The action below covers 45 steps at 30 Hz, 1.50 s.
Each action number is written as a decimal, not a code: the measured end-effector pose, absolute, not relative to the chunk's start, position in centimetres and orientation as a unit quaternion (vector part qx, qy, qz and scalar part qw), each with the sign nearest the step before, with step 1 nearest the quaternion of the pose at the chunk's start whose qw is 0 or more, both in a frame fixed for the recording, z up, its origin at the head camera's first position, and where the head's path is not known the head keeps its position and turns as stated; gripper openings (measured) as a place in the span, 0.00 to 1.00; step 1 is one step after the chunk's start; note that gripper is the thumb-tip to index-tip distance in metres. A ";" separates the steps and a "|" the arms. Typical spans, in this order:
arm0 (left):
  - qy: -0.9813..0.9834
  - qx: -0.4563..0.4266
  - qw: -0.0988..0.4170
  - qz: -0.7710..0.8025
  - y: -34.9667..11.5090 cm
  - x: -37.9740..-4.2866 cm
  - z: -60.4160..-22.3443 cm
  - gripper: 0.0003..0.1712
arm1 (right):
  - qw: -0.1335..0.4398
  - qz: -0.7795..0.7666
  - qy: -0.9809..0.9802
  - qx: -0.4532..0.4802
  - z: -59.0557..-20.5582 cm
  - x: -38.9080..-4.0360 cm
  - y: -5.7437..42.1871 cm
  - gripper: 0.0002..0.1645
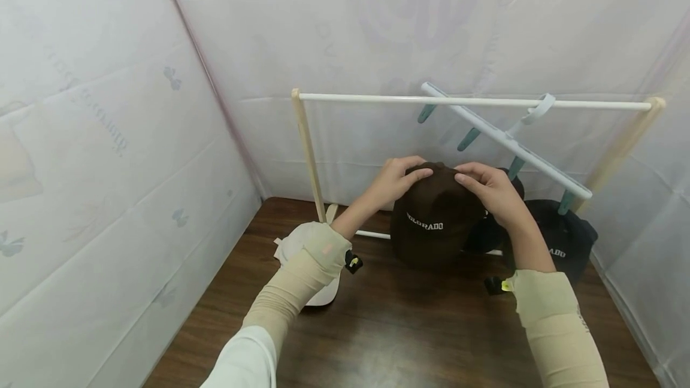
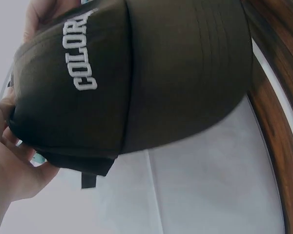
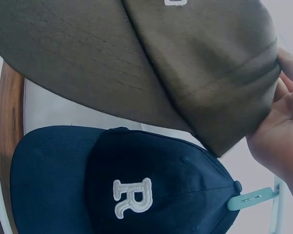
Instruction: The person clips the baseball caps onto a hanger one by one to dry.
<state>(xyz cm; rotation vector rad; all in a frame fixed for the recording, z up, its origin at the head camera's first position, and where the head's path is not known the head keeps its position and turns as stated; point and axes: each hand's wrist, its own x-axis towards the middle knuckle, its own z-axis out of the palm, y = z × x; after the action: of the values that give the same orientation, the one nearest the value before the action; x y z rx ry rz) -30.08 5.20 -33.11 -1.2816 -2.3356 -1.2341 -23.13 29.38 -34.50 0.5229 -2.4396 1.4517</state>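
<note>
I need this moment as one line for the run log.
left hand: grips brown cap | right hand: grips same cap | hanger: on white rail | navy R cap: clipped | white cap: on table

You can pass over the tabletop [image 1: 409,328] in front of the brown cap [image 1: 431,247], but the navy cap [image 3: 176,178] and hanger [image 1: 487,129] crowd its right, the white cap [image 1: 294,242] further left.

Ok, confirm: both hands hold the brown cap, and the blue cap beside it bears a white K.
Wrong letter: the right wrist view shows a white R on the blue cap. The left hand and right hand hold the brown cap.
</note>
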 end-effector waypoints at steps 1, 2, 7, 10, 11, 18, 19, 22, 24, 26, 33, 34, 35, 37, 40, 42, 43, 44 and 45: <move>-0.791 -0.437 0.103 -0.416 5.2 -30.1 -33.0 0.13 | 0.126 0.500 -0.837 0.180 -34.4 -23.1 29.4 0.20; -0.791 -0.438 0.103 -0.414 5.2 -30.2 -33.0 0.13 | 0.124 0.505 -0.835 0.179 -34.4 -23.1 29.4 0.20; -0.789 -0.438 0.094 -0.420 5.1 -30.4 -32.9 0.14 | 0.126 0.514 -0.832 0.167 -34.1 -23.0 29.2 0.21; -0.788 -0.436 0.089 -0.425 5.2 -30.6 -32.7 0.14 | 0.134 0.508 -0.836 0.158 -33.9 -23.0 29.2 0.22; -0.789 -0.436 0.088 -0.424 5.3 -30.7 -32.7 0.14 | 0.136 0.508 -0.837 0.151 -33.9 -23.0 29.1 0.23; -0.795 -0.433 0.067 -0.419 5.1 -31.3 -32.6 0.15 | 0.145 0.545 -0.820 0.101 -34.0 -23.5 28.6 0.28; -0.795 -0.434 0.061 -0.420 5.1 -31.3 -32.5 0.15 | 0.145 0.557 -0.812 0.092 -34.0 -23.5 28.6 0.29; -0.794 -0.437 0.051 -0.419 5.0 -31.4 -32.2 0.14 | 0.148 0.600 -0.784 0.066 -33.7 -23.6 28.6 0.34; -0.793 -0.442 0.048 -0.416 5.0 -31.5 -32.0 0.14 | 0.138 0.626 -0.766 0.050 -33.3 -23.7 28.5 0.37; -0.794 -0.444 0.050 -0.413 5.1 -31.6 -31.9 0.14 | 0.125 0.650 -0.748 0.042 -32.9 -23.9 28.4 0.41; -0.801 -0.437 0.052 -0.405 5.3 -31.9 -31.8 0.13 | 0.084 0.736 -0.670 0.043 -32.2 -25.4 27.8 0.47; -0.803 -0.435 0.051 -0.404 5.3 -31.9 -31.9 0.13 | 0.080 0.754 -0.651 0.045 -32.2 -25.7 27.7 0.48; -0.805 -0.433 0.050 -0.402 5.3 -32.0 -32.0 0.14 | 0.076 0.771 -0.631 0.045 -32.2 -26.1 27.6 0.50; -0.809 -0.428 0.046 -0.399 5.2 -32.0 -32.1 0.14 | 0.072 0.808 -0.583 0.042 -32.1 -26.6 27.4 0.51; -0.815 -0.422 0.042 -0.395 5.1 -32.2 -32.5 0.15 | 0.075 0.854 -0.513 0.034 -32.1 -27.3 27.2 0.51; -0.817 -0.420 0.042 -0.393 5.0 -32.3 -32.7 0.15 | 0.080 0.876 -0.475 0.028 -32.0 -27.6 27.1 0.48; -0.818 -0.419 0.043 -0.392 5.0 -32.3 -32.8 0.15 | 0.083 0.884 -0.459 0.026 -32.0 -27.8 27.1 0.47; -0.818 -0.419 0.044 -0.391 5.0 -32.4 -32.9 0.15 | 0.087 0.891 -0.446 0.025 -31.9 -27.9 27.0 0.46; -0.819 -0.418 0.045 -0.391 5.0 -32.4 -32.9 0.15 | 0.091 0.895 -0.436 0.024 -31.9 -28.0 27.0 0.45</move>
<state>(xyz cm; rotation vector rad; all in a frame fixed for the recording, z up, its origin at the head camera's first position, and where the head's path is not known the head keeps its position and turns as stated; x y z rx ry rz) -32.44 4.99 -32.92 -1.2780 -2.4999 -1.1939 -27.96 26.98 -31.92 0.0710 -1.2962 2.6590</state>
